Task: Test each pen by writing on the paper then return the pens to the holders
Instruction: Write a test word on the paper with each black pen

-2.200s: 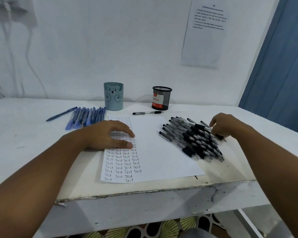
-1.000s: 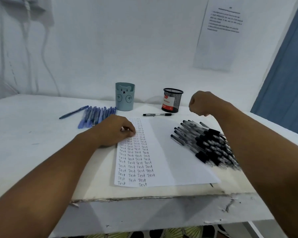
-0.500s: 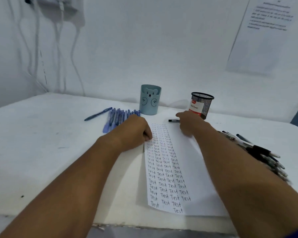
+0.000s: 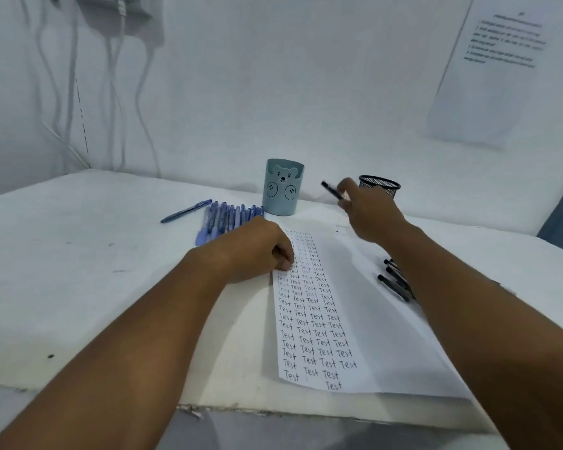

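Black ballpoint pen (image 4: 331,190), slim, dark cap end up and to the left, held tilted in the air between the two holders, just left of the black mesh one; right hand (image 4: 368,211), raised above the far end of the sheet, fingers curled around the pen's lower part; white sheet of paper (image 4: 348,287), lying flat on the tabletop, its left part filled with columns of the handwritten word "Test"; left hand (image 4: 257,250), resting on the table at the sheet's left edge, fingers curled under into a loose fist with the knuckles touching the paper, holding nothing; black wire-mesh pen holder (image 4: 379,186), round, upright at the back of the table, partly hidden by the right hand; light blue cylindrical pen holder with a bear face (image 4: 283,188), upright, left of the mesh one; row of blue pens (image 4: 228,217), lying side by side on the table just left of the blue holder, one further blue pen (image 4: 186,211) lying apart at an angle to their left; heap of black pens (image 4: 395,280), at the sheet's right, mostly hidden by the right forearm; white table (image 4: 78,271), scuffed, chipped along the near edge; printed notice sheet (image 4: 491,69), fixed to the white wall at upper right, text too blurred to read; white cables (image 4: 117,92), hanging down the wall at upper left
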Demonstrator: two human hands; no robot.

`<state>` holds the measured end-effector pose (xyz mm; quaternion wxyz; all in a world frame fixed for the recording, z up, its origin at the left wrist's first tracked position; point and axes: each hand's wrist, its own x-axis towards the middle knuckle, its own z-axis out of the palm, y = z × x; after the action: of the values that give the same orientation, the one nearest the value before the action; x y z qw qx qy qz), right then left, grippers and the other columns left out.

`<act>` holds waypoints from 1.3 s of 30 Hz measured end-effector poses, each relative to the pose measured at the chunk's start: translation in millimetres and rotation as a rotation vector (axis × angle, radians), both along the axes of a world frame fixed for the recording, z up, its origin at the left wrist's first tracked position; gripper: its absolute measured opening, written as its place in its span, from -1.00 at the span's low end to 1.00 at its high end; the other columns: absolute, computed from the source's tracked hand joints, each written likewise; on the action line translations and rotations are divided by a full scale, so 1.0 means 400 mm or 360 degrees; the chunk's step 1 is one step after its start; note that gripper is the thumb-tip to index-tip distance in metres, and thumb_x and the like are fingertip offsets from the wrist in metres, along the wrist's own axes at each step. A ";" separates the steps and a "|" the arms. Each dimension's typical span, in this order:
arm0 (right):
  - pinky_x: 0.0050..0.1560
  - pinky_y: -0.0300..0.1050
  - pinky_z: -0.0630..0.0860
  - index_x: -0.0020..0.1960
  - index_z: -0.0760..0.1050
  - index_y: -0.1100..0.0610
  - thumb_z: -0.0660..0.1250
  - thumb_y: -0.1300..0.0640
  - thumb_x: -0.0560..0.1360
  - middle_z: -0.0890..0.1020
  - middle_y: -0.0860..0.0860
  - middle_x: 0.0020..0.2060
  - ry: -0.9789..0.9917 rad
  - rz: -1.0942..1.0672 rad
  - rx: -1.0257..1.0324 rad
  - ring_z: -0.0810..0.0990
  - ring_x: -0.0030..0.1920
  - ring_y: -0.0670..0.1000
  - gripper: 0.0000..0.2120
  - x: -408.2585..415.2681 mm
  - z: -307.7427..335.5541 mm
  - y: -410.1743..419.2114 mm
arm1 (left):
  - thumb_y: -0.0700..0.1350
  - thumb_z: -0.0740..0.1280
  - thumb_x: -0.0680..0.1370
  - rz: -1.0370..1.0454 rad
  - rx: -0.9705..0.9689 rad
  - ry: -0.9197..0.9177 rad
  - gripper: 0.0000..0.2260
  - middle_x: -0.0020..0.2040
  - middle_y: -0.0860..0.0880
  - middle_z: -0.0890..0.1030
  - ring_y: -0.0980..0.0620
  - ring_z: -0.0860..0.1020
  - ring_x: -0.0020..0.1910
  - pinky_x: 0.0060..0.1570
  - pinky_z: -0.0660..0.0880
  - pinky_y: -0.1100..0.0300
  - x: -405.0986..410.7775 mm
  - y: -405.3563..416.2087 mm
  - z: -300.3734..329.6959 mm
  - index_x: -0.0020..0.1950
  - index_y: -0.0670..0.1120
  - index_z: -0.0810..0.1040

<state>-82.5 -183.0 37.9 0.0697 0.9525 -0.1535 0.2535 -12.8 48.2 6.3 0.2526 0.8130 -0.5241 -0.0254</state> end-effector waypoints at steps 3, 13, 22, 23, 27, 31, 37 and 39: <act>-0.22 0.00 0.46 0.23 0.33 0.08 0.12 0.12 0.67 0.57 0.16 -0.18 -0.0343 0.0240 0.0717 0.58 -0.24 0.18 -0.85 -0.054 0.033 0.049 | -0.05 0.44 0.50 -0.0019 0.0010 0.0000 -0.88 -0.10 0.19 0.63 0.32 0.55 -0.15 -0.16 0.39 0.46 -0.008 0.001 0.001 0.03 0.06 0.69; -0.53 -0.29 0.02 0.34 0.43 -0.17 -0.02 0.30 0.55 0.28 -0.04 -0.45 -0.1125 0.0461 0.2736 0.12 -0.51 -0.08 -0.46 -0.153 -0.009 0.168 | 0.18 0.44 0.44 -0.0076 0.0035 -0.0038 -0.75 0.03 0.21 0.60 0.27 0.53 0.04 0.08 0.43 0.23 -0.010 -0.007 -0.013 0.05 0.12 0.66; -0.59 -0.30 0.04 0.31 0.36 0.05 0.12 0.33 0.58 0.26 0.00 -0.42 -0.1256 0.0440 0.2787 0.11 -0.53 -0.09 -0.64 -0.179 -0.012 0.186 | 0.30 0.40 0.40 -0.0196 0.0106 -0.0084 -0.68 0.11 0.27 0.55 0.29 0.49 0.13 0.25 0.42 0.16 0.005 -0.006 -0.021 0.08 0.22 0.61; -0.59 -0.29 0.07 0.32 0.35 0.06 0.11 0.35 0.57 0.30 0.02 -0.40 -0.1269 0.0482 0.2830 0.14 -0.53 -0.09 -0.62 -0.183 -0.010 0.187 | 0.33 0.39 0.38 -0.0212 0.0118 -0.0088 -0.65 0.13 0.28 0.55 0.29 0.48 0.16 0.27 0.40 0.15 0.004 -0.004 -0.019 0.10 0.23 0.61; -0.42 -0.15 0.51 0.31 0.31 0.17 0.17 0.34 0.62 0.61 0.17 -0.29 -0.1107 0.0724 0.2938 0.49 -0.46 0.03 -0.72 -0.224 -0.021 0.208 | 0.46 0.33 0.29 -0.0243 0.0213 -0.0071 -0.50 0.23 0.30 0.48 0.26 0.41 0.26 0.36 0.32 0.10 -0.008 0.005 -0.009 0.16 0.30 0.56; -0.21 -0.09 0.44 0.07 0.46 0.22 0.16 0.00 0.67 0.72 0.08 -0.19 -0.0696 0.0533 0.2400 0.46 -0.26 0.08 -0.73 -0.314 -0.043 0.236 | 0.57 0.29 0.19 -0.0266 0.0279 -0.0029 -0.39 0.28 0.33 0.41 0.19 0.35 0.33 0.41 0.26 -0.01 -0.024 0.010 -0.006 0.18 0.40 0.50; -0.48 -0.10 0.41 -0.05 0.23 0.08 0.14 -0.08 0.64 0.67 0.27 -0.24 -0.0580 0.0580 0.2352 0.49 -0.44 0.12 -0.75 -0.404 -0.076 0.304 | 0.53 0.34 0.20 -0.0289 0.0308 0.0046 -0.38 0.31 0.33 0.38 0.21 0.32 0.35 0.40 0.25 0.02 -0.053 0.009 -0.002 0.21 0.37 0.48; -0.52 -0.13 0.34 -0.04 0.23 0.04 0.15 -0.07 0.64 0.66 0.23 -0.28 -0.0582 0.0553 0.2285 0.47 -0.48 0.11 -0.79 -0.418 -0.086 0.315 | 0.47 0.39 0.24 -0.0296 0.0294 0.0099 -0.43 0.32 0.33 0.37 0.21 0.32 0.35 0.35 0.28 0.08 -0.062 0.008 -0.002 0.22 0.36 0.49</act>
<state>-249.5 -57.0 3.4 -0.6347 0.7173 -0.1376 0.2525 -37.6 51.3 5.3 0.1894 0.7794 -0.5845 -0.1221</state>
